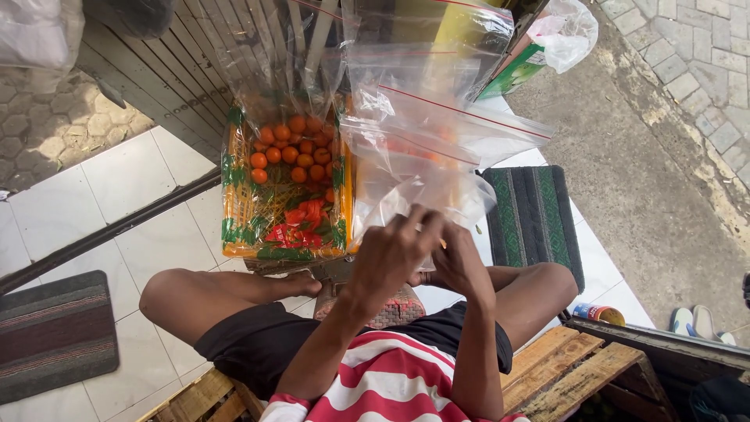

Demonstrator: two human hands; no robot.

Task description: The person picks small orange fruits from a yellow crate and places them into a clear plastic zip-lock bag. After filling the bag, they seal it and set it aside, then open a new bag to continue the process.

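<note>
Head view, looking down past a red-and-white striped shirt onto two bare hands raised over the lap. A bundle of clear plastic bags with red seal strips is held up in front of the person. The bags fan upward and away from the fingers, so that their long axis runs from the hands toward the top of the frame, tilted slightly right. The lower edge of the bundle is met by both hands. The left hand is seen from the back, its fingers curled and pressed together over the bottom of the plastic, apparently pinching a layer. The right hand lies just beside and partly behind it, its fingers also closed on the plastic; the exact grip is hidden. Neither hand is clearly nearer; both are touching the bags. Behind the bundle, on the white tiled floor, a printed box lined with plastic is seen, filled with small orange fruits. A green striped mat lies to the right.
</note>
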